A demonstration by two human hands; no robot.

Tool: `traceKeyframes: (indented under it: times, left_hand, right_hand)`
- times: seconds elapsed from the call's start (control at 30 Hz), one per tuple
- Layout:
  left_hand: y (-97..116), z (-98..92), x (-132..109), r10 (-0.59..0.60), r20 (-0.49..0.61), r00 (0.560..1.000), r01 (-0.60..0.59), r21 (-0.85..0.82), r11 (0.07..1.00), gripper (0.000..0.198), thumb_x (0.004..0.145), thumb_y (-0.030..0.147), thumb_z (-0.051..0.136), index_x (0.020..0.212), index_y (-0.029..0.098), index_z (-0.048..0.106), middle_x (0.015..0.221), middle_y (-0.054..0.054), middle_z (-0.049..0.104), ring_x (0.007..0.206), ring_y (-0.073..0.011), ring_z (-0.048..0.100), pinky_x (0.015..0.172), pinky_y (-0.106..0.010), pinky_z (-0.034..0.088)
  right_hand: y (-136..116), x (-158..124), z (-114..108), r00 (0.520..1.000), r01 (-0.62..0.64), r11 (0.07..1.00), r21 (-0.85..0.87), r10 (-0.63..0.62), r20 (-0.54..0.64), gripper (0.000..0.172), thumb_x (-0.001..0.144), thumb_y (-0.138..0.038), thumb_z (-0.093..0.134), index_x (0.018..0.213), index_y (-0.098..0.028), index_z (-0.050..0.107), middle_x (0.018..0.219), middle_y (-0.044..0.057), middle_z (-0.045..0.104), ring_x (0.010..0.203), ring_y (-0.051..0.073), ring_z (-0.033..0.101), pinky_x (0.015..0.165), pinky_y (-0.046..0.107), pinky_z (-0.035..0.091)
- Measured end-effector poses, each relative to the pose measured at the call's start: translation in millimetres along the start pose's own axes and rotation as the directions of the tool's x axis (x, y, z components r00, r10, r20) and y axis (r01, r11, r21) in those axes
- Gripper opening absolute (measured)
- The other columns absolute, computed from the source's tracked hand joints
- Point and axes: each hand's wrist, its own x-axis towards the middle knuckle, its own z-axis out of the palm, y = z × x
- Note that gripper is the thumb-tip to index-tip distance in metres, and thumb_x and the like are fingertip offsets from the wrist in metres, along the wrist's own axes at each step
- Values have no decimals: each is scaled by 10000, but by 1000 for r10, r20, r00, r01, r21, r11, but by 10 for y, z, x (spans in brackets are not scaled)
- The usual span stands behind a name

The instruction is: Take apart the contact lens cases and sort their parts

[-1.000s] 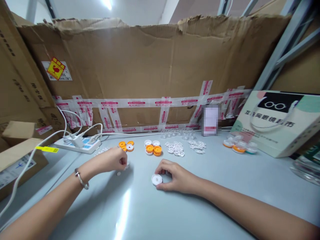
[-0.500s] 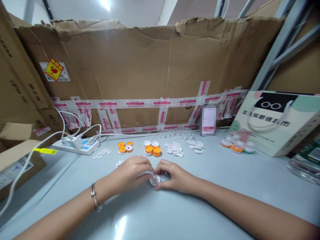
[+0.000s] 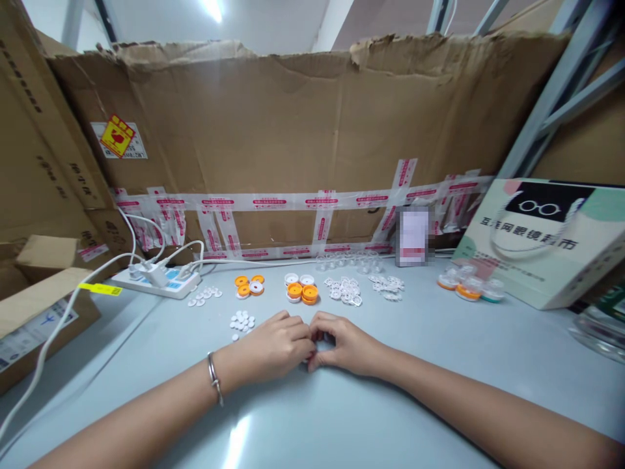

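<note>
My left hand (image 3: pixel 273 345) and my right hand (image 3: pixel 342 342) meet fingertip to fingertip on the grey table (image 3: pixel 342 417), both curled closed. The small white round cap lies hidden between the fingers. A cluster of tiny white discs (image 3: pixel 241 322) sits just left of my left hand. Behind the hands lie orange and white caps (image 3: pixel 301 291), a second orange group (image 3: pixel 248 285) and a heap of small white lattice pieces (image 3: pixel 344 290).
A white power strip (image 3: pixel 156 281) with cables stands at the back left beside cardboard boxes (image 3: pixel 39 306). A taped cardboard wall (image 3: pixel 293 143) closes the back. A printed paper bag (image 3: pixel 541 241) and several clear cups (image 3: pixel 466 286) lie at the right.
My left hand moved right from the tiny white discs to join my right hand over the white cap, which is now covered by the fingers.
</note>
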Motion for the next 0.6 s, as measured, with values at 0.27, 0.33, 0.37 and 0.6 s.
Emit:
traceKeyframes:
  times: [0.27,0.33,0.37,0.6]
  left_hand:
    - [-41,-7,14,-52,-116,992,38,-119,992,150,857,197,485,781,159,609,740,-25,615,710,-125,530,692,-252,376]
    - [-82,-88,-3,-101,-116,988,77,-192,978,144,851,193,487,787,154,609,737,-28,614,706,-123,537,680,-237,386]
    - [-114,-148,-20,-130,-104,986,105,-216,971,142,848,188,486,788,153,609,740,-29,615,707,-123,541,676,-232,390]
    - [-422,-598,-247,-429,344,835,463,-20,886,158,738,126,523,616,168,615,653,-17,616,615,-138,543,587,-231,352]
  right_hand:
    - [-4,-17,-27,999,-1,1000,-2,1,34,274,592,-321,771,728,-181,578,768,-16,500,732,137,486,663,243,404]
    - [-8,-23,-37,999,4,1000,13,-4,43,279,610,-332,759,775,-181,592,791,-8,514,752,142,499,680,248,411]
    - [-11,-26,-43,999,3,1000,21,-4,47,288,617,-335,754,805,-181,599,807,-3,522,767,145,506,694,251,415]
    - [-37,-41,-71,998,-24,1000,12,23,65,291,633,-311,738,864,-181,618,855,16,536,799,150,518,729,263,435]
